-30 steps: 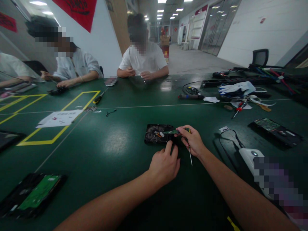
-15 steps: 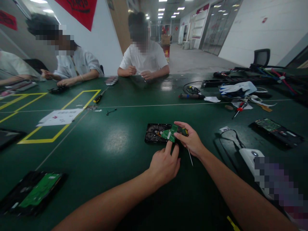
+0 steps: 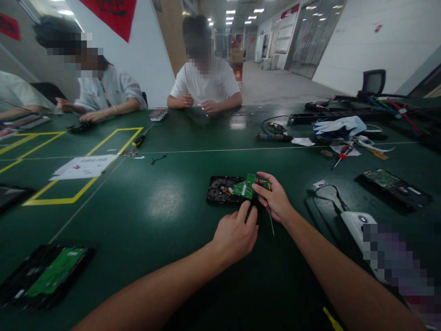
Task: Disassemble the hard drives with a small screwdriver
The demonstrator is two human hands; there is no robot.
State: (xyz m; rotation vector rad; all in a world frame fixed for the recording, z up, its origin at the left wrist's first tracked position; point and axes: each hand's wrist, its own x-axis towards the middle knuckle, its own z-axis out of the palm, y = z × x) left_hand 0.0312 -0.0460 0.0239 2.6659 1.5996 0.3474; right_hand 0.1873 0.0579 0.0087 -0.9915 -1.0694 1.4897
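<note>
A black hard drive (image 3: 220,191) lies on the green table in front of me. Over its right half a green circuit board (image 3: 245,186) is tilted up. My right hand (image 3: 275,197) pinches the board's right edge between thumb and fingers. The same hand also keeps a screwdriver (image 3: 271,223), its thin shaft pointing down toward me and its yellow-black handle partly covered by the fingers. My left hand (image 3: 237,234) is at the drive's near edge, fingertips against it just below the board; its thumb is hidden.
Other hard drives lie at the near left (image 3: 51,276) and at the right (image 3: 392,188). A white device with a cable (image 3: 354,218) rests by my right forearm. Beyond are a red screwdriver (image 3: 341,157), gloves (image 3: 339,126) and a paper sheet (image 3: 82,166). People sit across the table.
My right hand has lifted and tilted the circuit board a little higher, slightly to the right. My left fingertips stay near the drive's edge, now just below the board.
</note>
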